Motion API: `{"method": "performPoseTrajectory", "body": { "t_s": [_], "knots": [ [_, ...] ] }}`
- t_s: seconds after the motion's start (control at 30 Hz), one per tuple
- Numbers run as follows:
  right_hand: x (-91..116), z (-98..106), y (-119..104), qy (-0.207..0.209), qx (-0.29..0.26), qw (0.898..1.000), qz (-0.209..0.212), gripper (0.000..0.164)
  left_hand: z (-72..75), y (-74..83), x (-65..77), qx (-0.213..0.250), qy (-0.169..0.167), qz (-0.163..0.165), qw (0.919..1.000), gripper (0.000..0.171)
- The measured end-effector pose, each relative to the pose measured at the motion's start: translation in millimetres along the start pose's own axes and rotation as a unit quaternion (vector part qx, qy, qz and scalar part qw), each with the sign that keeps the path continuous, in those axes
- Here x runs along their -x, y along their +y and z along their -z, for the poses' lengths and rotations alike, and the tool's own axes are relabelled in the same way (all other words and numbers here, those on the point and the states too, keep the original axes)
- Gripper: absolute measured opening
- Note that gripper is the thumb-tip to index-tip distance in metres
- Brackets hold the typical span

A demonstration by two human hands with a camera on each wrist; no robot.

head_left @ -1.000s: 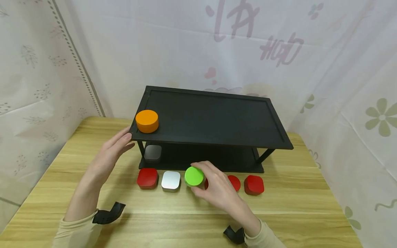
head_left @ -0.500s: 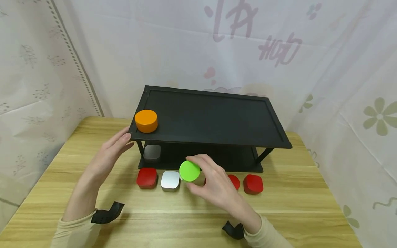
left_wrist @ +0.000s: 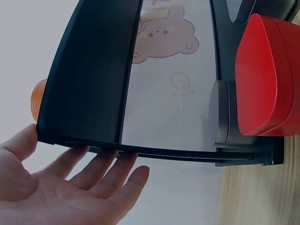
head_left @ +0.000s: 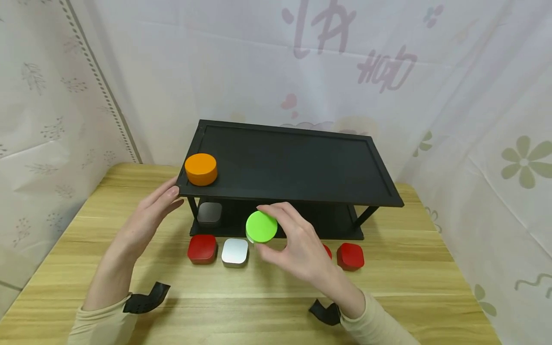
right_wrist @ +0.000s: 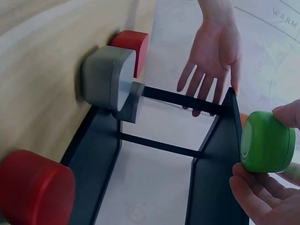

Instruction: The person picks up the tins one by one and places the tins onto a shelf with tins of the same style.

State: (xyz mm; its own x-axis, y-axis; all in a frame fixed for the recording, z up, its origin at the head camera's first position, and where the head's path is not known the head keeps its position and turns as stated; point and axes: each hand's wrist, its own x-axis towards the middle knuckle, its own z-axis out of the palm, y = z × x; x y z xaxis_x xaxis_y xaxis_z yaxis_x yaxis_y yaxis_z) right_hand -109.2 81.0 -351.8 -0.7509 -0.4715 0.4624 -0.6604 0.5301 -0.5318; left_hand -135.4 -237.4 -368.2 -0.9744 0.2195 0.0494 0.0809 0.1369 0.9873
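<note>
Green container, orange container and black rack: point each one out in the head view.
Green container (head_left: 261, 226): head view, on its round top.
Orange container (head_left: 201, 167): head view, on its round top.
Black rack (head_left: 289, 160): head view, on its bare upper shelf.

The place looks like a curtained-off booth, printed cloth (head_left: 241, 57) hanging on 3 sides of a wood-grain table (head_left: 215, 306).

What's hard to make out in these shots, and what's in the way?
Head view: most of one red tin, behind the right hand.
Head view: part of the lower shelf, behind that hand and the green round tin.
Left wrist view: most of the orange round tin, behind the upper shelf.
Right wrist view: part of the right hand, cut off by the right edge.
</note>
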Motion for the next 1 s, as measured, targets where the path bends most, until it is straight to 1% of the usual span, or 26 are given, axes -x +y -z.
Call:
{"method": "performPoseTrajectory", "body": {
  "t_s": [0.27, 0.43, 0.5, 0.7, 0.87, 1.0],
  "knots": [
    [-17.1, 5.8, 1.3, 0.02, -0.031, 0.999, -0.002, 0.058, 0.5, -1.1, 0.2, -0.002, 0.003, 0.01, 0.9999, 0.053],
    [-23.1, 7.5, 0.9, 0.028, -0.044, 0.999, -0.001, 0.058, 0.3, -2.0, -0.4, -0.001, 0.004, 0.0, 1.0, 0.052],
    [-25.4, 7.9, -0.2, 0.031, -0.045, 0.999, 0.002, 0.058, 0.7, -2.0, -0.4, 0.001, 0.004, -0.003, 1.0, 0.051],
    [-33.9, 11.3, -4.2, 0.041, -0.039, 0.998, 0.006, 0.057, 1.8, -1.8, 0.7, 0.007, 0.003, 0.008, 0.9999, 0.053],
    [-41.2, 14.4, -4.6, 0.047, -0.035, 0.998, -0.003, 0.056, 1.8, -1.7, 0.0, 0.004, 0.003, 0.007, 1.0, 0.052],
    [-46.5, 14.6, -2.6, 0.041, -0.04, 0.998, -0.016, 0.056, 1.2, -1.8, -1.0, 0.003, 0.003, 0.008, 1.0, 0.053]
  ]
}}
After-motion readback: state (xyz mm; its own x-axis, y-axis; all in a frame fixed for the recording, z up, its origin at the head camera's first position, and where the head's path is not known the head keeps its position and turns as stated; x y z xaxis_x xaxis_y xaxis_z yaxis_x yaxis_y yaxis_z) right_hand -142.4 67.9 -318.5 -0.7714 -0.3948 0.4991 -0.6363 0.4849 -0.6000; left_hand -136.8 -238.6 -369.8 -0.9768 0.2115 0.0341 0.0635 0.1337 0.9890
